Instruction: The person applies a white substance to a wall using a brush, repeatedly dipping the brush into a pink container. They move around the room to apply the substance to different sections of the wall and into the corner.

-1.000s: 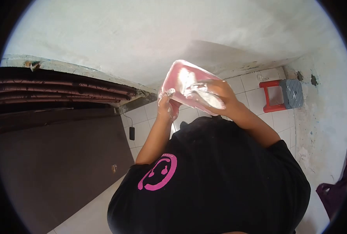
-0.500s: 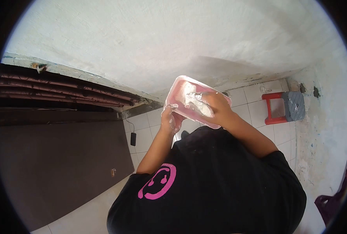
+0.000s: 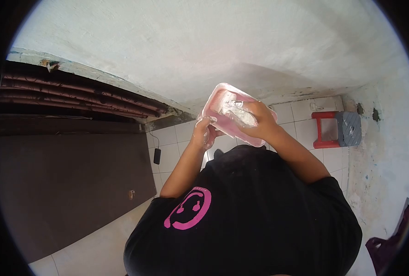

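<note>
A pink rectangular plastic tub (image 3: 226,126) is held up in front of my chest, tilted, with white smears on its rim. My left hand (image 3: 201,133) grips its near left corner, thumb over the rim and fingers underneath; white residue coats the thumb. Inside the tub, white paste (image 3: 226,97) lies toward the far left end. My right hand (image 3: 263,120) reaches in from the right, its fingers curled around a white clump of the paste. Those fingers are thickly coated in white, and their tips are partly hidden in it.
A pale, patchy wall (image 3: 190,55) rises directly ahead. On the tiled floor to the right stands a red and grey stool (image 3: 348,129). At left are a dark brown panel (image 3: 71,193), maroon folded curtains (image 3: 75,94) and a black device (image 3: 157,156) on a cord.
The tub and both hands have shifted slightly right and away from me. My right hand has moved a little within the tub, still closed around the white paste.
</note>
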`<state>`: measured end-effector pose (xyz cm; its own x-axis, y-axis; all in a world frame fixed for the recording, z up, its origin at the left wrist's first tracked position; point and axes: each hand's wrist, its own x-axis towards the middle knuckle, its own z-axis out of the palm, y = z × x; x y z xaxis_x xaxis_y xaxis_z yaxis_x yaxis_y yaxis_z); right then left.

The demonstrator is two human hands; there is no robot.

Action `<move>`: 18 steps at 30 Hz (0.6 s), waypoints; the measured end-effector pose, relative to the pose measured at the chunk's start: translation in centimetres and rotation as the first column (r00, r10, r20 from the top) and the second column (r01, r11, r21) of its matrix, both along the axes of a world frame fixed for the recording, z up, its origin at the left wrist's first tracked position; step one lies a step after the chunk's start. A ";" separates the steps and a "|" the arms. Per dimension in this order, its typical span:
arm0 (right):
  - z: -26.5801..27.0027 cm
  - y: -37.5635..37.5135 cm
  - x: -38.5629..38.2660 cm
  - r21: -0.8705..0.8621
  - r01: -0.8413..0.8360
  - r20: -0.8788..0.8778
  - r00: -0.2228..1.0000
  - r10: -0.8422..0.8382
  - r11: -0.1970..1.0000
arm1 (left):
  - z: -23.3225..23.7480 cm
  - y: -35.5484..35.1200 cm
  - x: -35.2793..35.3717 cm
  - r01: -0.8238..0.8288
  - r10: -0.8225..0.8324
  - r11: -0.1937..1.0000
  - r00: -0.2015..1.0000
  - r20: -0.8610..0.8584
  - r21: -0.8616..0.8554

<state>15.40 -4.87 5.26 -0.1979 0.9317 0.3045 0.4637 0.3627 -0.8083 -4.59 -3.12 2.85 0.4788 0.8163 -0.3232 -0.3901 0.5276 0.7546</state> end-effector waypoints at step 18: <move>-0.3 -1.8 1.2 -0.068 0.047 -0.212 0.975 -0.061 0.997 | -3.9 -2.0 -0.2 -0.070 0.068 0.997 0.995 -0.067 -0.032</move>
<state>16.64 -6.65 4.92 -0.0836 0.9578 0.2751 0.2954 0.2874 -0.9111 -4.79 -5.13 -1.05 0.3983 0.8345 -0.3807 -0.3770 0.5273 0.7615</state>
